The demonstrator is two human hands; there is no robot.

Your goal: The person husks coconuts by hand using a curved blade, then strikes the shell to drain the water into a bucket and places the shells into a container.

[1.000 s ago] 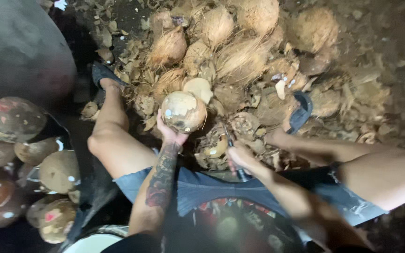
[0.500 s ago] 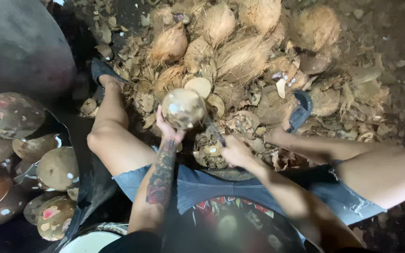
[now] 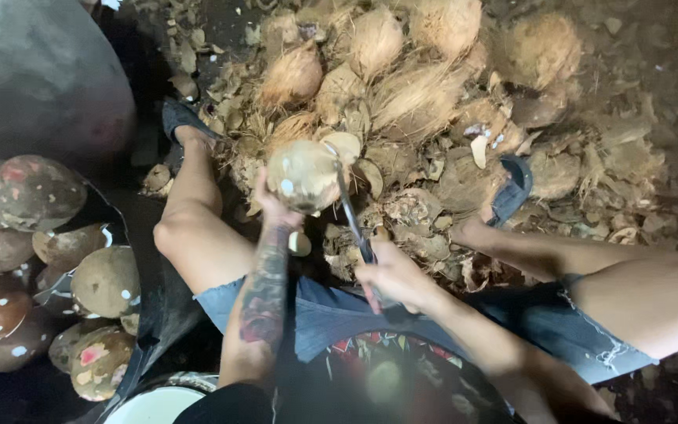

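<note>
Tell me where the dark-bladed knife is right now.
In the head view, the dark-bladed knife sits just right of centre, held in the right hand, its tip against the pale husked coconut in the left hand, above the husk pile.

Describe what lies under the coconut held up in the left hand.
Below the coconut raised by the left hand lies a heap of husk scraps on the ground. The right hand sets a knife against it. The coconut and hand hide whatever lies directly beneath.
</note>
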